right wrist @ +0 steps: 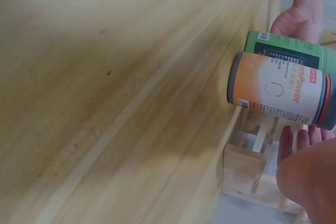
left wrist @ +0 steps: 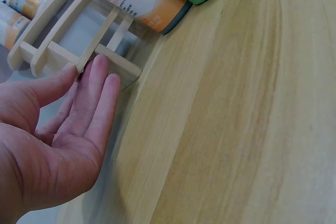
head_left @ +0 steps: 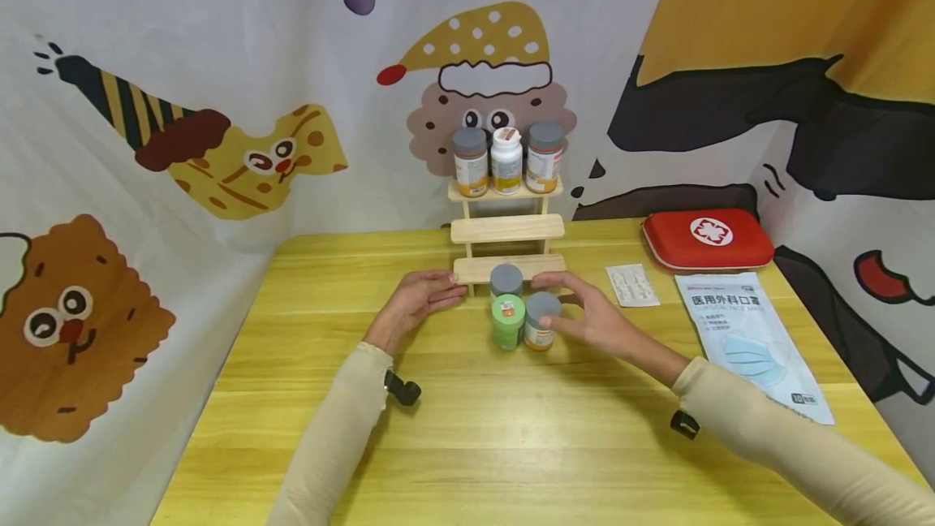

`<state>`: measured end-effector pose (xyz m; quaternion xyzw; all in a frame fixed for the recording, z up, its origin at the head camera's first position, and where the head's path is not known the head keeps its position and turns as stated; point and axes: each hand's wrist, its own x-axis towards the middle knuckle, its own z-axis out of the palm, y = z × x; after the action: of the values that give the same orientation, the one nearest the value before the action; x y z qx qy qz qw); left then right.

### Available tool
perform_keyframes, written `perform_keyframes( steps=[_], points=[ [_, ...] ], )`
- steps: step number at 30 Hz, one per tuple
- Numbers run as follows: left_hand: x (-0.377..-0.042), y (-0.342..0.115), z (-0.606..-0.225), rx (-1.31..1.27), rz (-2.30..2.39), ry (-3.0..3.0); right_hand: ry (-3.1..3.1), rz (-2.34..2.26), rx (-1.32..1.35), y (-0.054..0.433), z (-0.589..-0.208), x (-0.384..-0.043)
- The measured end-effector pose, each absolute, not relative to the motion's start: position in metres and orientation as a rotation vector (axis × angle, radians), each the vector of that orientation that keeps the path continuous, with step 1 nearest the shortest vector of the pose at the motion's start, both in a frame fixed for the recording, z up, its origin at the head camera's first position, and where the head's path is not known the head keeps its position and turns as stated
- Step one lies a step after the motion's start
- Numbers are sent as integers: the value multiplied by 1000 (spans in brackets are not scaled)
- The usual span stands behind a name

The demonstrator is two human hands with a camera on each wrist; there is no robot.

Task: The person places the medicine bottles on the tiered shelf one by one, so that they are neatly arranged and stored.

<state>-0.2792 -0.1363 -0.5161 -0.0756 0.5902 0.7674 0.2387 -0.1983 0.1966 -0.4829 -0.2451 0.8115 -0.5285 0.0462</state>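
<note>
A three-step wooden shelf [head_left: 507, 228] stands at the back of the table. My left hand [head_left: 420, 303] pinches the left end of its lowest step between thumb and fingers, seen close in the left wrist view. In front of the shelf stand two grey-lidded bottles, one behind [head_left: 506, 276] and one at the front right [head_left: 541, 323], with a green bottle [head_left: 508, 321] beside them. My right hand [head_left: 595, 316] is spread around the front right bottle, thumb at its lid, index finger reaching towards the shelf's right end. Its fingertips [right wrist: 286, 139] show behind the orange-and-white bottle [right wrist: 275, 87].
On the top step stand two grey-lidded bottles [head_left: 471, 162] [head_left: 545, 157] with a white-capped bottle [head_left: 506, 161] between them. To the right lie a blister pack [head_left: 632, 285], a red first-aid case [head_left: 707, 239] and a surgical mask packet [head_left: 754, 347]. A printed curtain [head_left: 292, 23] hangs behind.
</note>
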Motion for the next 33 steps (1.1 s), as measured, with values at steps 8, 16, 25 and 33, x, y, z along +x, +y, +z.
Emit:
perform_keyframes(
  steps=[8, 16, 25, 33],
  points=[
    [-278, -137, -516, -199, 2098, 1615, 2465, -1594, -772, 196, -487, -197],
    [-278, -137, -516, -199, 2101, 1611, 2468, -1564, -682, 198, -485, -195],
    [-278, -135, -515, -205, 2101, 1621, 2508, -1525, -681, 200, -481, -195],
    [-279, -136, -516, -210, 2103, 1620, 2568, -1487, -716, 205, -471, -197]
  ],
)
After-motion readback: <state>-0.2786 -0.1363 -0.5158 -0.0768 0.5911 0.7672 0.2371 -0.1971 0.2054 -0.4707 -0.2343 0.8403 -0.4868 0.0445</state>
